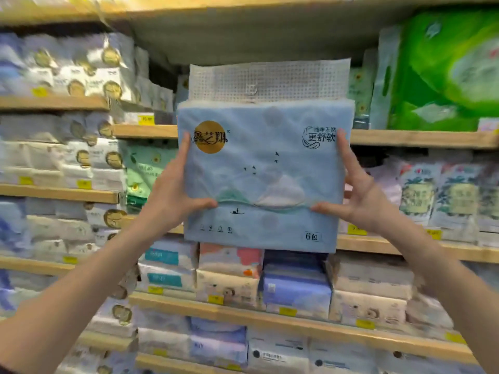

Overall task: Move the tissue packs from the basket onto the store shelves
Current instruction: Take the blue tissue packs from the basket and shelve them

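A light blue tissue pack with a gold round logo and a clear dotted handle flap on top is held upright in front of the shelves. My left hand grips its left edge, thumb across the front. My right hand grips its right edge the same way. The pack hangs in front of an open gap on the upper wooden shelf, its lower edge level with the shelf below. The basket is out of view.
Wooden shelves run across the whole view, packed with tissue packs. A big green pack stands at the upper right. White and gold packs fill the left bays. Yellow price tags line the shelf edges.
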A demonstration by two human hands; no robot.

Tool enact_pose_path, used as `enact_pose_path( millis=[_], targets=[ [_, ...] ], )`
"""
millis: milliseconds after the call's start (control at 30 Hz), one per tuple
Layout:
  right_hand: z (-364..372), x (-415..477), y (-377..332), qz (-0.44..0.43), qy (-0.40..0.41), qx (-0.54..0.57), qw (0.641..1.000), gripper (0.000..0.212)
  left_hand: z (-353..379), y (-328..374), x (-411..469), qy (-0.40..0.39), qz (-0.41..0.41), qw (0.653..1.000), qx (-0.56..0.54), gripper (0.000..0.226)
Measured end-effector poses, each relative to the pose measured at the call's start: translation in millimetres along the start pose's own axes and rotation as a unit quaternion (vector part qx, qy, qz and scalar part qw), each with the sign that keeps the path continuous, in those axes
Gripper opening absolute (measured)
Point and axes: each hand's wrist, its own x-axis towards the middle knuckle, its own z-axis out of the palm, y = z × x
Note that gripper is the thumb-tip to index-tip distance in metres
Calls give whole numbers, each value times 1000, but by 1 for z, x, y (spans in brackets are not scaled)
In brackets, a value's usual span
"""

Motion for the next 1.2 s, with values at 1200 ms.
enact_pose_path(
  millis=[1200],
  targets=[
    [-87,241,77,-238,193,-207,929,111,51,13,258,286,202,937,11,114]
  ],
)
